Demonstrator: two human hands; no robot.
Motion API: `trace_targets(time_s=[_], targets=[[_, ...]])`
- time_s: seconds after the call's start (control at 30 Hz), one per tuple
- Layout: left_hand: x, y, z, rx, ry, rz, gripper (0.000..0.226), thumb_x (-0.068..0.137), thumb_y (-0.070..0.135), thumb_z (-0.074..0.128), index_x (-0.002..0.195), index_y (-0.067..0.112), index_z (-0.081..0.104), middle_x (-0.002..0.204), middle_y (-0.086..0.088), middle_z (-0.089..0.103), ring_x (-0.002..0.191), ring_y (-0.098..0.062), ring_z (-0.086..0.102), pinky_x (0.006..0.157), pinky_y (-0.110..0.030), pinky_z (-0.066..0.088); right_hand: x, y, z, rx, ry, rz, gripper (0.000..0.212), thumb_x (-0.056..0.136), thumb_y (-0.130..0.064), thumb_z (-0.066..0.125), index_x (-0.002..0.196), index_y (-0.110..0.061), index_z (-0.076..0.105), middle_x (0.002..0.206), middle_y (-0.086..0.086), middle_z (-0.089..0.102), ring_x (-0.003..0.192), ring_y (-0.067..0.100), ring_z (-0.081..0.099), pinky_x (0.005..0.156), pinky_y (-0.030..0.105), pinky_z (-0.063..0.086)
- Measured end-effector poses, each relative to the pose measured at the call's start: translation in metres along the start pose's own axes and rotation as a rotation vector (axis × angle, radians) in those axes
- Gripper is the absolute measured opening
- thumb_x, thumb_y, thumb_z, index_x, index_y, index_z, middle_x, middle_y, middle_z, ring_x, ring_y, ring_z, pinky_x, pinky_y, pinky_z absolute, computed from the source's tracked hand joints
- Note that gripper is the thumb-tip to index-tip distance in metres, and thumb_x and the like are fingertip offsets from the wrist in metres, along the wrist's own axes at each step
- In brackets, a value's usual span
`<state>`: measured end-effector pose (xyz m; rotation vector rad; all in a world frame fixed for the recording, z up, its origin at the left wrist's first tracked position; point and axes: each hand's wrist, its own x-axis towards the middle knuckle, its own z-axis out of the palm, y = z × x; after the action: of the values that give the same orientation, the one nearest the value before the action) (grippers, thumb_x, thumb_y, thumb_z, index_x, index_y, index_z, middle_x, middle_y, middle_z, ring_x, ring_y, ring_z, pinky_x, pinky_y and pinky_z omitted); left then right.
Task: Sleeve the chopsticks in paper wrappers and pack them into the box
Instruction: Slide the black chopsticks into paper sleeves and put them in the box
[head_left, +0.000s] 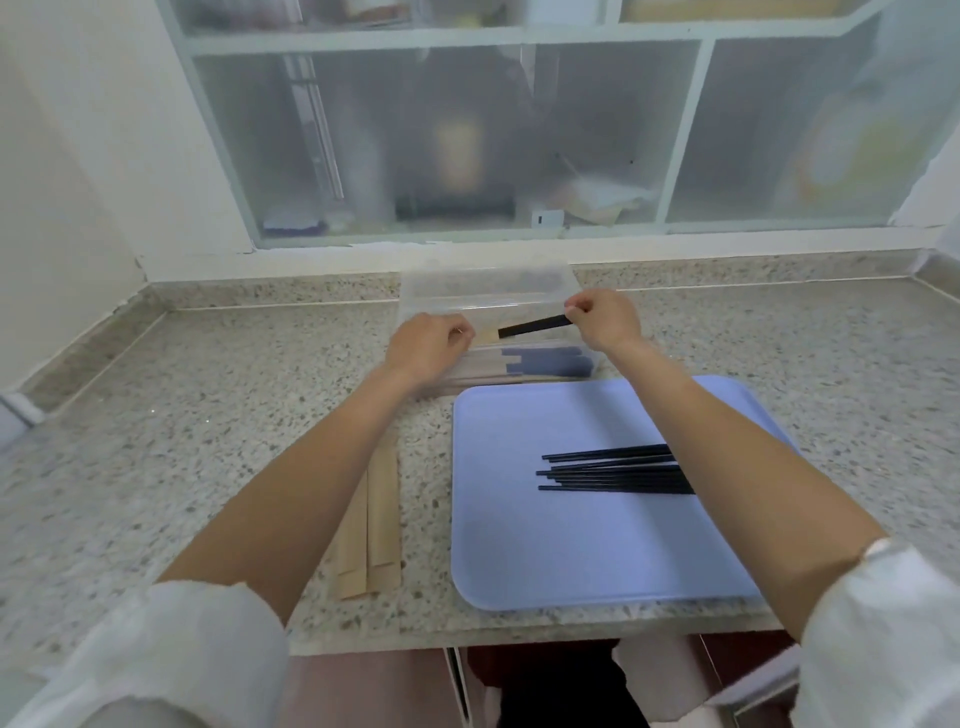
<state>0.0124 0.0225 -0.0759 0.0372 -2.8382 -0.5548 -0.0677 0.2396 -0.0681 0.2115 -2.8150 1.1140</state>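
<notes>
Both hands, left hand (428, 340) and right hand (602, 317), pinch 1 sleeved pair (530, 328) over the box (431, 283); a tilt could slide the chopsticks from their wrapper.

I face a speckled grey granite worktop (208, 415) with a raised granite lip (270, 288) along its back and left edges. Behind it a frosted window (467, 135) in a pale green frame (696, 130) fills the wall, with blurred shapes of stored things showing through the panes. A plain white wall (78, 156) closes the left corner. Soft, even daylight comes through the glass. Below the worktop's front edge I see reddish-brown cabinet fronts (363, 691)
</notes>
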Motion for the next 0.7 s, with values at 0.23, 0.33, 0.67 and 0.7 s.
trace_targets(time_s=[0.23, 0.33, 0.67, 0.7], targets=[[-0.069, -0.015, -0.004, -0.010, 0.273, 0.195, 0.022, 0.094, 0.019, 0.051, 0.112, 0.017, 0.065, 0.102, -0.001, 0.069, 0.097, -0.021, 0.059, 0.080, -0.033, 0.044, -0.064, 0.003, 0.012, -0.106, -0.015, -0.452, 0.023, 0.093, -0.011, 0.052, 0.110, -0.009, 0.067, 0.125, 0.009, 0.059, 0.121, 0.029, 0.045, 0.095, 0.025, 0.028], [-0.111, -0.032, -0.010, -0.057, 0.181, 0.007, 0.022, 0.091, 0.020, 0.054, 0.110, 0.019, 0.065, 0.093, -0.001, 0.069, 0.086, -0.019, 0.063, 0.071, -0.030, 0.047, -0.108, 0.022, 0.010, -0.210, -0.140, -0.568, 0.020, 0.093, -0.014, 0.052, 0.104, -0.015, 0.069, 0.111, 0.005, 0.066, 0.107, 0.026, 0.055, 0.089, 0.029, 0.039], [-0.191, -0.051, -0.011, 0.093, -0.208, -0.346, 0.054, 0.079, 0.058, 0.062, 0.119, 0.022, 0.054, 0.108, 0.000, 0.057, 0.097, -0.018, 0.056, 0.081, -0.032, 0.046, -0.161, 0.057, -0.001, -0.772, -0.221, -0.336, 0.032, 0.095, -0.006, 0.042, 0.126, -0.010, 0.052, 0.115, 0.014, 0.052, 0.102, 0.033, 0.052, 0.082, 0.037, 0.044], [-0.193, -0.048, -0.009, 0.108, -0.216, -0.339, 0.058, 0.079, 0.059, 0.062, 0.122, 0.022, 0.053, 0.113, -0.002, 0.055, 0.101, -0.020, 0.056, 0.084, -0.034, 0.047, -0.162, 0.057, 0.000, -0.713, -0.232, -0.326, 0.033, 0.095, -0.004, 0.043, 0.126, -0.009, 0.052, 0.115, 0.015, 0.052, 0.102, 0.034, 0.052, 0.083, 0.038, 0.044]])
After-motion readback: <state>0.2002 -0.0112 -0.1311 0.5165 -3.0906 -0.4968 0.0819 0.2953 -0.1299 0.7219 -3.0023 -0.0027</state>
